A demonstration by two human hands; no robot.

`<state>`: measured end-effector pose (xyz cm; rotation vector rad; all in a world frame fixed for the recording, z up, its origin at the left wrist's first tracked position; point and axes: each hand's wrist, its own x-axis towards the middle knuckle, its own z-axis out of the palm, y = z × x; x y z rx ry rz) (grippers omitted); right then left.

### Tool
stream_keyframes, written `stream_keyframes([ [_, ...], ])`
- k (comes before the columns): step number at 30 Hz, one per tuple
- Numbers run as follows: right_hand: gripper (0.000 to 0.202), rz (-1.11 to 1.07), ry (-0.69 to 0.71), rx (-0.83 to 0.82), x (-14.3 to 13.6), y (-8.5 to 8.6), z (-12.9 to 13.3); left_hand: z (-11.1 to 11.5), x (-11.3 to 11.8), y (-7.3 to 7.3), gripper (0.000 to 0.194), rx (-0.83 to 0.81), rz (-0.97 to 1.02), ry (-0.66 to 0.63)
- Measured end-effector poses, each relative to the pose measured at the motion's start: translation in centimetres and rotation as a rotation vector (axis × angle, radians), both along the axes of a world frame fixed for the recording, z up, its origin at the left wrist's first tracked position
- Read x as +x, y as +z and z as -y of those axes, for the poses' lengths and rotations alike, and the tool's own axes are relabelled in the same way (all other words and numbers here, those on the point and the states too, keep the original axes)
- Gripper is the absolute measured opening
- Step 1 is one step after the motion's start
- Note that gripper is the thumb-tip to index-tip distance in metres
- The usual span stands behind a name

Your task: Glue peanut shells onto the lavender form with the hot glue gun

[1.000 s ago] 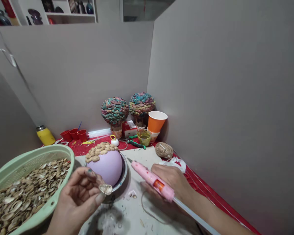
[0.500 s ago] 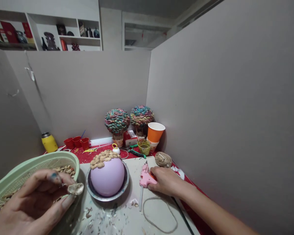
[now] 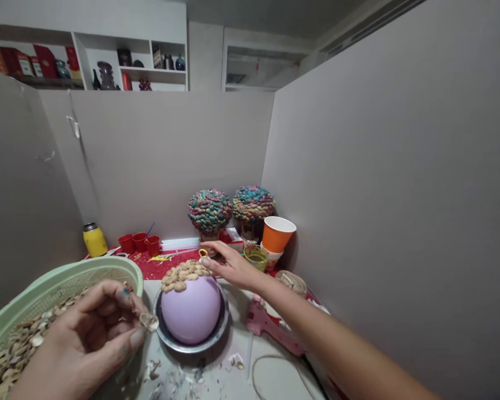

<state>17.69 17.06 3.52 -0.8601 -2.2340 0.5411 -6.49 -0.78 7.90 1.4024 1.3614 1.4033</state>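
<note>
A pale purple ball [image 3: 190,311] rests in a metal bowl [image 3: 226,328], its top covered with peanut shells [image 3: 183,273]. In my left hand [image 3: 91,333], thumb and fingers pinch a peanut shell half [image 3: 149,322] just left of the bowl. My right hand [image 3: 231,265] reaches over the far right side of the ball, fingers stretched out and thumb apart. Its fingertips are close to a yellow ring [image 3: 203,253]; contact is unclear. Below my right forearm lies a pink glue gun [image 3: 275,330] with a glue stick [image 3: 249,355] near it.
At left stands a green basket [image 3: 139,278] of peanut shells. Farther back are a yellow jar [image 3: 94,240], red cups [image 3: 152,245], two colourful shell-covered balls on stands [image 3: 210,211], an orange paper cup [image 3: 277,236] and a twine ball [image 3: 291,282]. Grey partitions [image 3: 379,194] enclose the table.
My right hand has let go of the glue gun and moved left and away to behind the ball. My left hand still holds the shell, slightly nearer the bowl. The view has shifted.
</note>
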Motion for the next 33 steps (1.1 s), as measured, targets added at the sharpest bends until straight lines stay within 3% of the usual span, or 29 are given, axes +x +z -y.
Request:
stream_keyframes([
  [5, 0.049, -0.012, 0.193, -0.079, -3.8, -0.9, -3.7, -1.3, 0.6, 0.2, 0.032, -0.079, 0.143, -0.045],
  [9, 0.052, 0.002, 0.316, -0.187, -4.5, -1.0, -4.1, -2.3, 1.4, -0.1, 0.033, -0.17, 0.225, -0.117],
  [12, 0.051, -0.008, 0.328, -0.244, -4.1, -1.3, -3.5, -2.8, 2.0, -0.5, 0.028, -0.222, 0.247, -0.175],
  [17, 0.045, -0.097, 0.154, -0.23, -3.4, -1.8, -1.4, -3.4, 3.1, -1.0, 0.025, -0.264, 0.261, -0.177],
  [23, 0.053, -0.158, -0.12, -0.187, -3.3, -2.3, 1.4, -4.0, 4.3, -1.3, 0.023, -0.265, 0.232, -0.103],
  [33, 0.052, -0.136, -0.188, -0.154, -3.5, -2.5, 2.5, -5.8, 5.4, -1.6, 0.024, -0.258, 0.067, -0.026],
])
